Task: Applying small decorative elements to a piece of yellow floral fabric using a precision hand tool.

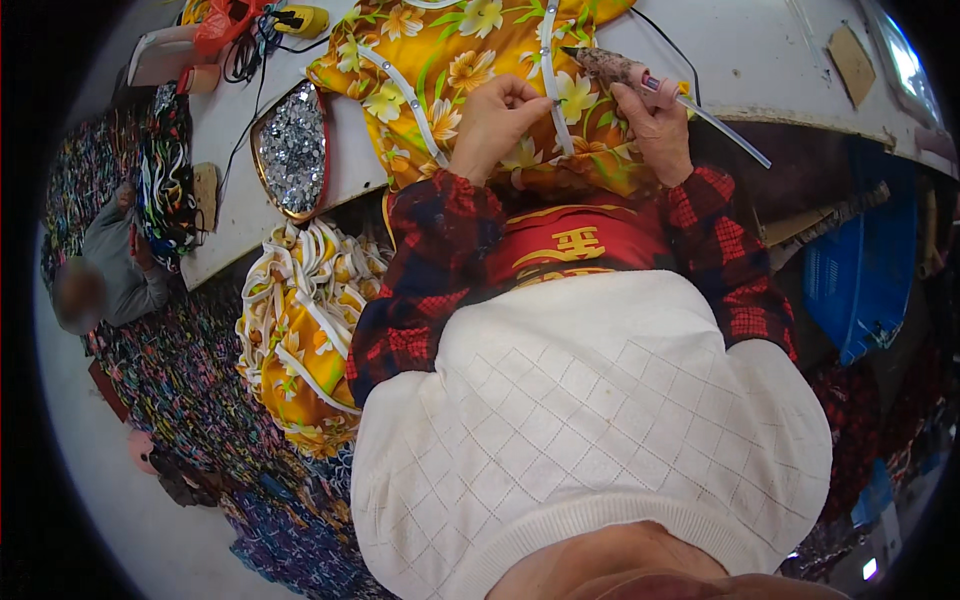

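A yellow floral garment [470,70] with white trim strips [548,60] lies spread before me. Small shiny studs dot the strips. Over the middle strip, my left hand [492,122] is closed in a pinch; what its fingertips hold is too small to name. In my right hand [655,132] is a stained hot glue gun [612,68], its dark nozzle pointing left toward that strip. A clear glue stick [738,138] juts from its rear end. Left of the garment sits a heart-shaped, gold-rimmed tray [292,148] full of silvery gems.
A bundle of matching yellow garments [300,350] hangs at the table's [225,130] near edge. Cords, a red bag [222,25] and a yellow power strip [302,20] lie at the back left. A blue bin [850,270] stands right. Another person [105,260] is among colourful piles at left.
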Demonstrator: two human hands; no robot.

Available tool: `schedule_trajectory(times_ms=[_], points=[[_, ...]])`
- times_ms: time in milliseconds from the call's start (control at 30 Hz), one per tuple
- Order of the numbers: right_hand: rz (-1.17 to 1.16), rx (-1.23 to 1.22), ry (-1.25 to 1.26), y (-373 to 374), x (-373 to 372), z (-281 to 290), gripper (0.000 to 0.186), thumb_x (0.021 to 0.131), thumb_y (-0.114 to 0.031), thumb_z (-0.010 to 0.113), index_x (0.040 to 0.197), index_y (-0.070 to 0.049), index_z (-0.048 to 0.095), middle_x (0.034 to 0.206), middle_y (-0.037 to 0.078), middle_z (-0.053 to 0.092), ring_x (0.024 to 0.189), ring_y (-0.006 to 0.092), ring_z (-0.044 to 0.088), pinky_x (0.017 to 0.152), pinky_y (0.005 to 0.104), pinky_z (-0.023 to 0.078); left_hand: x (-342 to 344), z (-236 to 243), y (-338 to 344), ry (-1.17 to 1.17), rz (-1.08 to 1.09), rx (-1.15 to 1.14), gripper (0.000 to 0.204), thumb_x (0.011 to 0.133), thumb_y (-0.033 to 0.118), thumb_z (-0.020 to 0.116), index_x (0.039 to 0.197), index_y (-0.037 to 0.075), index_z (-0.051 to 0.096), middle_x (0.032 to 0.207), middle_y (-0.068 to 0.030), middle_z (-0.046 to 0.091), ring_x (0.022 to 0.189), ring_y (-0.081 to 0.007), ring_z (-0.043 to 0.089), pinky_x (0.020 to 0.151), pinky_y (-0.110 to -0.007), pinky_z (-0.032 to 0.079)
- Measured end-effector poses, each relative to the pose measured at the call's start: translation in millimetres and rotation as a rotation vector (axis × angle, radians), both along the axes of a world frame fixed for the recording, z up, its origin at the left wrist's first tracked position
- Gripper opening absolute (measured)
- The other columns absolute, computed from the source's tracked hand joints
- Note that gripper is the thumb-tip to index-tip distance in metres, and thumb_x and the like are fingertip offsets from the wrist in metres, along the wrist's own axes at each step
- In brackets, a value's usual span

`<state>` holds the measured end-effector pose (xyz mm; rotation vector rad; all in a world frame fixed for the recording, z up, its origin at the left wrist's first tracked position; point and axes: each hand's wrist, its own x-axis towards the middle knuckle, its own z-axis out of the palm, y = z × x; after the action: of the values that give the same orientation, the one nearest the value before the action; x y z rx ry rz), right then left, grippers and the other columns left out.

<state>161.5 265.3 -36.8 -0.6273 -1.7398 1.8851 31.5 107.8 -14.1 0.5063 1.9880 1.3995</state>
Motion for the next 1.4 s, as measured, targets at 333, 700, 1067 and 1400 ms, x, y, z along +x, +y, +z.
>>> schedule_trajectory(times_ms=[333, 700, 1067, 1400], points=[[-0.039, 0.103, -0.129, 1.3, 0.8, -3.1, 0.017, 0.08, -0.01, 0.066, 0.084, 0.0, 0.053, 0.082, 0.0, 0.058, 0.072, 0.0053, 0.051, 0.063, 0.0202, 0.044, 2.9, -0.5, 3.2, 0.268, -0.001, -0.087, 0.022, 0.073, 0.023, 0.068, 0.075, 0.002, 0.061, 0.058, 0.0021, 0.053, 0.049, -0.005, 0.046, 0.045, -0.021, 0.037], [-0.009, 0.031, -0.133, 0.2, 1.9, 0.6, 0.017, 0.084, -0.015, 0.06, 0.094, -0.004, 0.052, 0.066, 0.001, 0.054, 0.044, 0.0052, 0.045, 0.038, 0.0185, 0.035, -137.6, 27.0, -84.4, 0.086, 0.502, 0.231, 0.021, 0.085, 0.023, 0.054, 0.087, 0.002, 0.06, 0.058, 0.0019, 0.052, 0.044, -0.0032, 0.043, 0.038, -0.019, 0.032], [-0.034, -0.036, -0.112, 3.2, 6.6, 19.7, 0.014, 0.087, -0.018, 0.056, 0.085, -0.004, 0.052, 0.063, 0.0, 0.052, 0.044, 0.0048, 0.045, 0.038, 0.0179, 0.035, -182.9, 20.0, -78.1, 0.856, 0.495, -0.546, 0.027, 0.071, 0.03, 0.064, 0.081, 0.005, 0.065, 0.072, -0.0116, 0.065, 0.071, -0.0242, 0.063, 0.065, -0.034, 0.048], [-0.125, -0.184, -0.028, 12.1, 12.5, 30.8, 0.026, 0.086, -0.03, 0.058, 0.078, -0.005, 0.056, 0.065, 0.003, 0.055, 0.042, 0.006, 0.045, 0.034, 0.0182, 0.029, -44.0, 237.2, -222.0, 0.443, 0.443, 0.427, 0.01, 0.089, 0.018, 0.051, 0.085, 0.01, 0.054, 0.057, 0.0078, 0.038, 0.044, 0.0002, 0.032, 0.036, -0.015, 0.023]])
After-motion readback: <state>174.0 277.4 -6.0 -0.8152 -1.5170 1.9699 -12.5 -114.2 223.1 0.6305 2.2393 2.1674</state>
